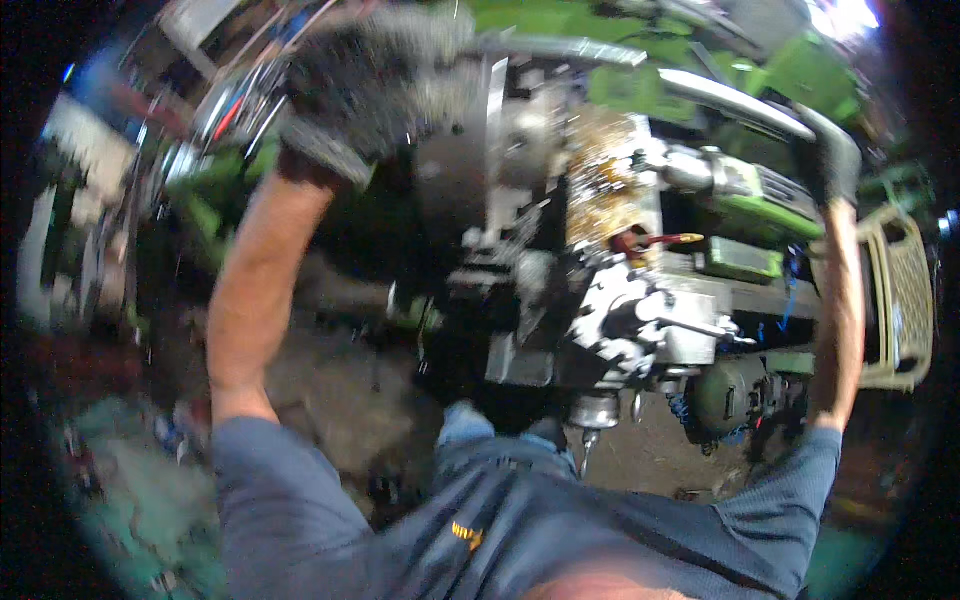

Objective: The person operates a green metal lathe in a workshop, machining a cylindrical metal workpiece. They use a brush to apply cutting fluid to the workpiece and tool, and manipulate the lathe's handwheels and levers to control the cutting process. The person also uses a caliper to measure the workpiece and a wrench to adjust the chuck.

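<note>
A lathe fills the middle, its round chuck (pixel 450 185) smeared by motion. My left hand (pixel 375 85), in a grey work glove, is raised beyond the chuck on the left. Its fingers are too blurred to read, and a grey metal bar (pixel 560 47) runs rightward from beside them. Far to the right, my gloved right hand (pixel 832 155) is closed around the end of a shiny metal pipe (pixel 735 100). Whether bar and pipe are one piece I cannot tell. Below the pipe sits the tailstock (pixel 700 172). The tool post (pixel 625 315) with its lever stands nearer me.
A brush (pixel 655 240) with a dark red handle lies beside brownish metal chips (pixel 605 180) on the machine. A beige plastic chair (pixel 900 300) stands at the right. At the far left, tools (pixel 235 115) lie in a pile. Handwheel parts (pixel 595 412) jut toward my body.
</note>
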Tool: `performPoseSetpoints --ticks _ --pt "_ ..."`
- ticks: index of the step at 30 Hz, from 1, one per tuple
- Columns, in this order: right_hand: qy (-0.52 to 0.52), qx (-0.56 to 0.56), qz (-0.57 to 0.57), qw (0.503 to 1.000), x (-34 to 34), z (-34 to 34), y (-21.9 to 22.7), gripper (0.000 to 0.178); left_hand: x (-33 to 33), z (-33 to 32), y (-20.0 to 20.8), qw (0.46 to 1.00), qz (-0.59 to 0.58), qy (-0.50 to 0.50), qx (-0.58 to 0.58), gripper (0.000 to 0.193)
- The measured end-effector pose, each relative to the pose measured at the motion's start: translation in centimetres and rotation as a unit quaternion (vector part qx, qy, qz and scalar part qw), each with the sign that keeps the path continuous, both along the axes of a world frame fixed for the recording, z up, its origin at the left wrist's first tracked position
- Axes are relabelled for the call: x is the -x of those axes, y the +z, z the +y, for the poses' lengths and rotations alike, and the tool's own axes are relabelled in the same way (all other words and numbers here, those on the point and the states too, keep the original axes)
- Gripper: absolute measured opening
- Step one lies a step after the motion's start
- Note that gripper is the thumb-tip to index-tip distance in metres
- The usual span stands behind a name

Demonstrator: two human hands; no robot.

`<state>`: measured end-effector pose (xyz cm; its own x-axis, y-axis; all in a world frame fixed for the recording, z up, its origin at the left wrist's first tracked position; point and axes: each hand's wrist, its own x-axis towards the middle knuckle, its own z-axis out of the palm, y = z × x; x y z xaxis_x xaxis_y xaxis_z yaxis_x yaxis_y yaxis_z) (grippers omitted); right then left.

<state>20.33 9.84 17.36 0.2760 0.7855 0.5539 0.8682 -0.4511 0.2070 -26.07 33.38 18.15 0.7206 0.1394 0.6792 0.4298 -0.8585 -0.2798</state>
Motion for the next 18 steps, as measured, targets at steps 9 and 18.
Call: performPoseSetpoints --ticks 9,18 --pt "-0.244 0.002 0.300 0.922 3.1 -25.5 -14.9 0.050 23.4 -1.1 -7.1 0.952 0.171 0.092 0.238 0.018" --pt "-0.331 -0.056 0.561 0.757 23.7 -25.3 -28.5 0.051 29.9 14.7 -40.4 0.742 0.427 0.308 0.414 0.046"
